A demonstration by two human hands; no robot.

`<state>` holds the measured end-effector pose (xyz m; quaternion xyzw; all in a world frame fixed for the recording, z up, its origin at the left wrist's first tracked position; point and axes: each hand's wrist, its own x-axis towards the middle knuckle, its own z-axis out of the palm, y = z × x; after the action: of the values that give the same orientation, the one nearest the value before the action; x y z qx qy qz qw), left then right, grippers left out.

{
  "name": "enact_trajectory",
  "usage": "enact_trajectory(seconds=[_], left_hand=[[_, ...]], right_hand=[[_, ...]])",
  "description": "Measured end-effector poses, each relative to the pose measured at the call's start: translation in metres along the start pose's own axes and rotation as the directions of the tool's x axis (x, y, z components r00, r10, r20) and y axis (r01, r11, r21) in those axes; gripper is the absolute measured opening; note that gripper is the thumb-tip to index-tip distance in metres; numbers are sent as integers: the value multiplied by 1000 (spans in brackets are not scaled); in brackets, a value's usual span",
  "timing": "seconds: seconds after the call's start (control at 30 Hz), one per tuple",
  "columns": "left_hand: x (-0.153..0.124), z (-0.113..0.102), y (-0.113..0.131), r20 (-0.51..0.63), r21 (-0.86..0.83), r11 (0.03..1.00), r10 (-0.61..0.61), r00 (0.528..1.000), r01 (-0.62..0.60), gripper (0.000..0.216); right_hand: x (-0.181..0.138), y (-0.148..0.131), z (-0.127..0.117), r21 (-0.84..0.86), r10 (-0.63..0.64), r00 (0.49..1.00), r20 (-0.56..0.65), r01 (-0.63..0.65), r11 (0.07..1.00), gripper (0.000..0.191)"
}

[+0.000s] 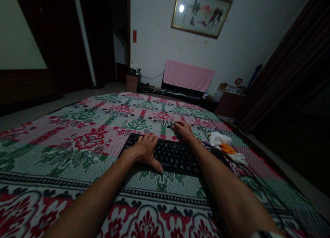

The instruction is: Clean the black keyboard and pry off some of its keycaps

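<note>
A black keyboard (171,155) lies on the patterned bedspread in front of me. My left hand (145,150) spans its left part, with the fingers over the far edge and the thumb at the near edge. Beyond the keyboard's far side, my right hand (182,128) is closed, with the fingertips pinching a small dark object (169,126) just above the cloth. The dimness hides what kind of object it is. My right forearm passes over the right end of the keyboard and covers some keys.
White and orange crumpled wrappings (228,148) lie right of my right forearm, with dark cables (263,186) nearby. The floral bedspread (89,140) stretches away to the far side. Past it stand a pink cloth-covered screen (188,75) and a low cabinet (229,102).
</note>
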<state>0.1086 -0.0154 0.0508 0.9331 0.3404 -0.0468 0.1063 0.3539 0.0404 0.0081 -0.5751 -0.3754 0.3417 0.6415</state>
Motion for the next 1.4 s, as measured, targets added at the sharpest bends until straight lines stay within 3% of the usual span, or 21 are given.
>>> enact_trajectory(seconds=[0.87, 1.13, 1.4], left_hand=[[1, 0, 0, 12, -19, 1000, 0, 1000, 1, 132], [2, 3, -3, 6, -12, 1000, 5, 1000, -5, 133], [2, 2, -2, 15, -15, 1000, 3, 1000, -3, 128]], right_hand=[[-9, -8, -1, -69, -79, 996, 50, 83, 994, 20], [-9, -6, 0, -100, -55, 986, 158, 71, 992, 20], [2, 4, -4, -121, -84, 994, 64, 91, 988, 22]])
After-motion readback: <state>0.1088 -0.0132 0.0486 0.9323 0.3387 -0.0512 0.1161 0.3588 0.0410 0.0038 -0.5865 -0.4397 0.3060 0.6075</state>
